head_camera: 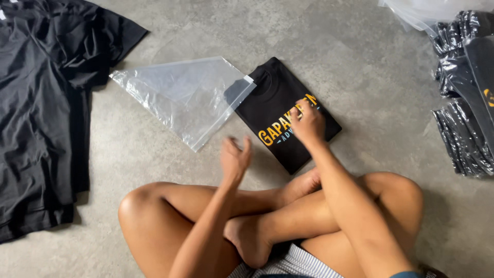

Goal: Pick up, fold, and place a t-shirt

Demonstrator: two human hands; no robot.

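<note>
2 bare legs are seen crossed at the bottom of the view, with a strip of striped shorts point(293, 263) just visible between them, all resting on a grey concrete floor point(360, 67).

Just beyond the knees, the left hand point(234, 160) is held in the air above the floor, its fingers loosely curled and slightly apart, with nothing gripped in it. It is poised near the lower corner of a clear plastic bag point(182, 95) but is not touching it. The right hand point(307, 123) is pressed down on a folded black t-shirt point(275, 98), its fingers bent and bunched together on the yellow printed lettering; nothing is clamped, the cloth is only held flat beneath the fingertips.

The folded shirt is laid on the floor directly in front of the person, turned at an angle, with its collar pointing away. The open mouth of the plastic bag is lapped over the shirt's upper left corner, so that the 2 are touching there, while the rest of the bag is spread flat to the left.

Farther off on the left, a heap of unfolded black shirts point(41, 103) is spread over the floor. On the far right, a stack of bagged black shirts point(465, 103) is piled up, and more clear plastic point(417, 10) is seen at the top right edge.
</note>
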